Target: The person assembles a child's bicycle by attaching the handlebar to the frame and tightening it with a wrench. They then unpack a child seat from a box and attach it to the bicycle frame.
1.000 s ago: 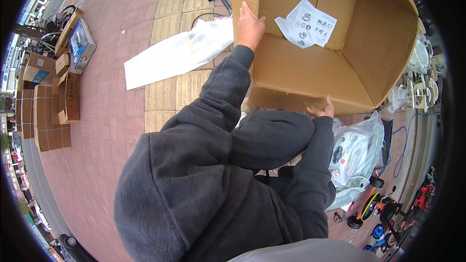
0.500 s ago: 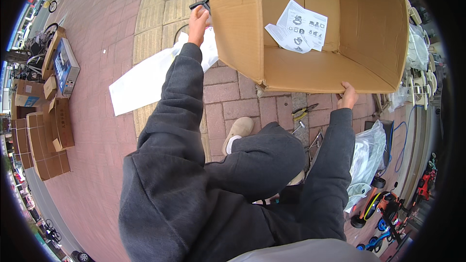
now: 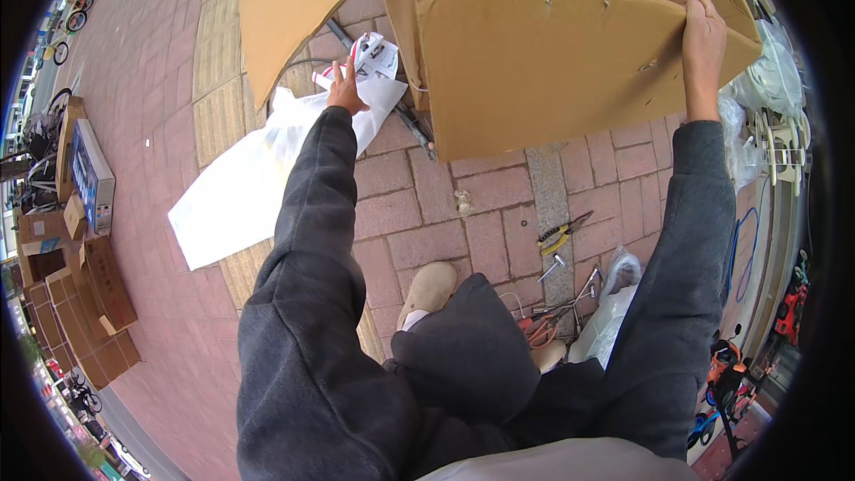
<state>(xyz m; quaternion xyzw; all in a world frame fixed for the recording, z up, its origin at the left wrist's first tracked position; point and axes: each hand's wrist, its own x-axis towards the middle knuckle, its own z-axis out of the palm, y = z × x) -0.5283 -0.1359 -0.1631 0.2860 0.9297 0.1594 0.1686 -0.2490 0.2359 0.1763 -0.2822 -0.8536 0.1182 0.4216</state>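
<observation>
A large brown cardboard box (image 3: 552, 71) fills the upper part of the view, tilted, one wall turned towards me. My right hand (image 3: 704, 49) is closed over the top edge of that wall near its right end. To the left, my left hand (image 3: 346, 93) is held out with fingers apart, over a white plastic sheet (image 3: 236, 178) on the paving. Just beyond its fingertips lies a crumpled printed sheet (image 3: 378, 55) in white, grey and red. A dark bar (image 3: 414, 129) lies beside it, partly under the box.
On the bricks before me are yellow-handled pliers (image 3: 558, 236), a small metal tool (image 3: 552, 269) and orange-handled cutters (image 3: 539, 330). Clear plastic wrap (image 3: 614, 303) lies by my right arm. Several cartons (image 3: 85, 303) stand far left; children's ride-on vehicles (image 3: 726, 374) are at right.
The box has tipped, so its inside and the papers in it are hidden. My right hand has moved up and right with it. My left hand has come off the dark part and lowered.
</observation>
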